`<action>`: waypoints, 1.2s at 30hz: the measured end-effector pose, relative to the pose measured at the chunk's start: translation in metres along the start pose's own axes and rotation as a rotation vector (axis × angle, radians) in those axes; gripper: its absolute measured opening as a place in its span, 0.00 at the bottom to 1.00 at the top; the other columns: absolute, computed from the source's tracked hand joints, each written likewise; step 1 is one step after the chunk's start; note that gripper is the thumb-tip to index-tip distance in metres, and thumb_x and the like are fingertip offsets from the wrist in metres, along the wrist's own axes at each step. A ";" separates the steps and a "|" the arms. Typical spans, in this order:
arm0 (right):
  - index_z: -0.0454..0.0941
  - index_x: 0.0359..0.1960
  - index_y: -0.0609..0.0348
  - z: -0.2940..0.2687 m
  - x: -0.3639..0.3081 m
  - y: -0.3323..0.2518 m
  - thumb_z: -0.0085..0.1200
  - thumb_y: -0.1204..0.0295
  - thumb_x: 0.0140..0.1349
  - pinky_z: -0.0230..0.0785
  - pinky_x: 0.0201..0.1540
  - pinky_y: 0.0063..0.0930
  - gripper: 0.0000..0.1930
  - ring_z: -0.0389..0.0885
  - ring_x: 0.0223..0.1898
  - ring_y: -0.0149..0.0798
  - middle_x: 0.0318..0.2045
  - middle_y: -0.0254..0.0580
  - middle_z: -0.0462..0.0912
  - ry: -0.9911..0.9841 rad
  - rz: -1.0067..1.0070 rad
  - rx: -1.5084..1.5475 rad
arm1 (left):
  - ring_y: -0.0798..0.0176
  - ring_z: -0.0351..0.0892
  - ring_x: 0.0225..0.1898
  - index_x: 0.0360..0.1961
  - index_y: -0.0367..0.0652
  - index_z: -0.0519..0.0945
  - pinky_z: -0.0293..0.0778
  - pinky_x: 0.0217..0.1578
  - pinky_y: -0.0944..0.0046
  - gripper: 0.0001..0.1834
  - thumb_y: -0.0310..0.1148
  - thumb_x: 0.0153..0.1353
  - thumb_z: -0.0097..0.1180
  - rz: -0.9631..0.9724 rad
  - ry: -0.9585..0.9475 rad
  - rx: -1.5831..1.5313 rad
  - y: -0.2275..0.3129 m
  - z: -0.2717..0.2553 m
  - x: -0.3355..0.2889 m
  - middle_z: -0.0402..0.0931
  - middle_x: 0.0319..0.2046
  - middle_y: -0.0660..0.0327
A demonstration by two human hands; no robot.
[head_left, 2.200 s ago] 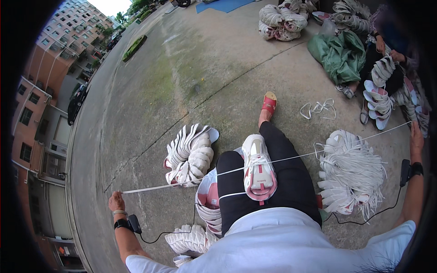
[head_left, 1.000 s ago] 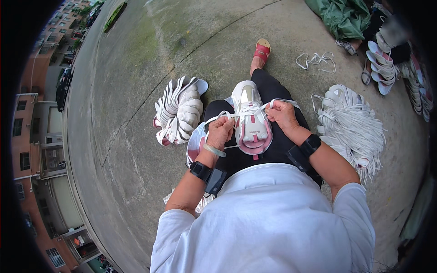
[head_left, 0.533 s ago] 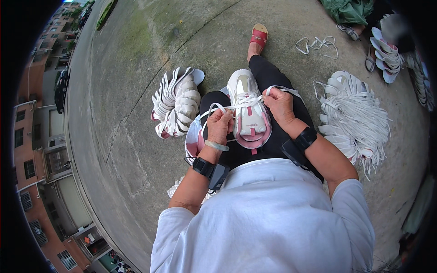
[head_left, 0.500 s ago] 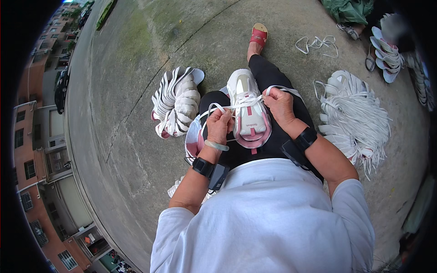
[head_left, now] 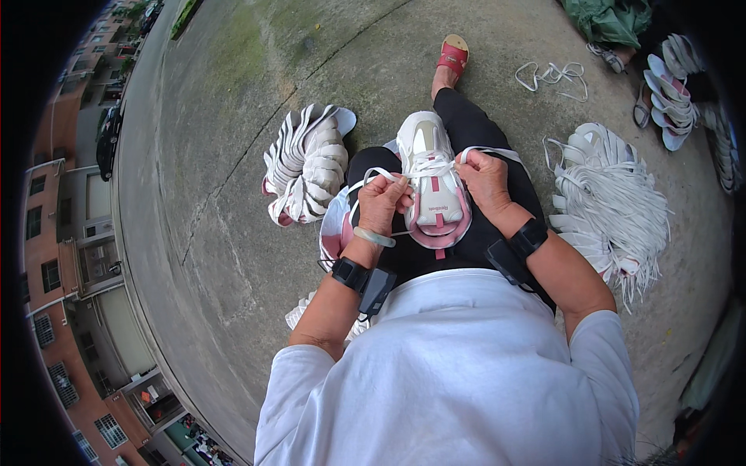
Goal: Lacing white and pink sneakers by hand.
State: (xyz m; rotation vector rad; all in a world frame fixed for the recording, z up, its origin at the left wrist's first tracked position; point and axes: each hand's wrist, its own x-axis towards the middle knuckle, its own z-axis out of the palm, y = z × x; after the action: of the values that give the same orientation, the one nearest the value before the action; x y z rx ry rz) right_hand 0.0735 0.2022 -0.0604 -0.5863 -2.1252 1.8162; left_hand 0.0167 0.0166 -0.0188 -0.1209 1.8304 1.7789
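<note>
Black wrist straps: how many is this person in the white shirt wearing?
2: one strap on the left wrist, just up the arm from the pale bangle; another strap on the right wrist. Neither is hidden.

White short-sleeved shirt (head_left: 451,365), black trousers (head_left: 483,120), pale bangle (head_left: 374,237), black wristbands (head_left: 529,238), red open-toed sandal (head_left: 453,57)

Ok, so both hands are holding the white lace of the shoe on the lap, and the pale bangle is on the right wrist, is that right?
Not quite: the head view shows the pale bangle on the left wrist. The rest is right: the left hand and the right hand both hold the white lace of the shoe on the lap.
</note>
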 end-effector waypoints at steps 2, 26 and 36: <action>0.73 0.20 0.59 -0.001 -0.001 -0.002 0.54 0.74 0.46 0.65 0.22 0.33 0.04 0.74 0.20 0.48 0.16 0.49 0.73 -0.008 -0.172 -0.218 | 0.75 0.69 0.16 0.31 0.40 0.76 0.62 0.16 0.77 0.05 0.30 0.56 0.52 0.004 -0.016 0.052 0.001 0.000 -0.001 0.74 0.20 0.65; 0.77 0.31 0.50 0.005 0.000 -0.036 0.51 0.72 0.47 0.55 0.38 0.36 0.08 0.71 0.29 0.38 0.23 0.34 0.70 -0.317 -0.659 -0.734 | 0.49 0.71 0.17 0.21 0.36 0.72 0.66 0.20 0.58 0.07 0.29 0.49 0.55 0.583 0.239 0.884 -0.014 0.016 0.024 0.70 0.16 0.49; 0.78 0.31 0.51 0.008 0.002 -0.033 0.53 0.70 0.46 0.54 0.36 0.35 0.09 0.75 0.31 0.37 0.24 0.34 0.75 -0.308 -0.435 -0.633 | 0.53 0.68 0.17 0.19 0.40 0.70 0.66 0.19 0.63 0.17 0.39 0.44 0.63 0.446 0.135 0.863 0.010 0.015 0.008 0.68 0.15 0.58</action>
State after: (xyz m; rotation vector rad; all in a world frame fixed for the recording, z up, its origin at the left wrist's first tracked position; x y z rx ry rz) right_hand 0.0639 0.1923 -0.0292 0.0603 -2.7706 1.0409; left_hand 0.0101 0.0344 -0.0127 0.5458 2.7102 1.0811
